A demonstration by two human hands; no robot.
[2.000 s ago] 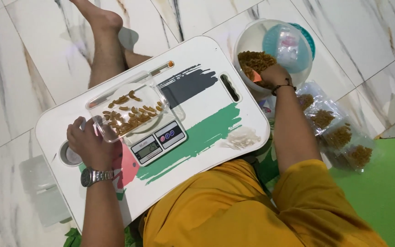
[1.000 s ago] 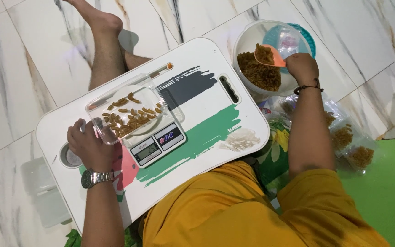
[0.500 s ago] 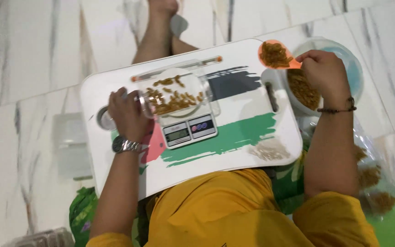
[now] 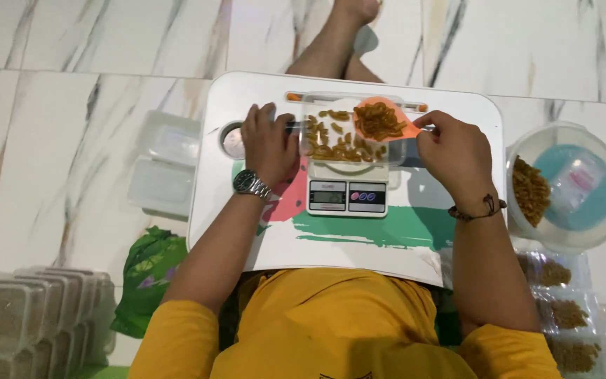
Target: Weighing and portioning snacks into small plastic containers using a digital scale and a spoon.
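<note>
Atop the digital kitchen scale [image 4: 347, 193] on a white lap tray [image 4: 457, 242], clear plastic container [image 4: 348, 140] of brown fried snacks [image 4: 334, 146], orange scoop [image 4: 381, 121] heaped above it, pinched by right hand [image 4: 454, 154], left hand [image 4: 269, 144] curled against container's side, big snack tub [image 4: 566, 186] at right.

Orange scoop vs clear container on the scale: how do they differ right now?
The orange scoop is opaque, small and held up in the right hand; the clear container is see-through, larger and sits on the kitchen scale, steadied by the left hand. The scoop is heaped; the container holds a thin, scattered layer. Both hold the same brown snack pieces.
</note>
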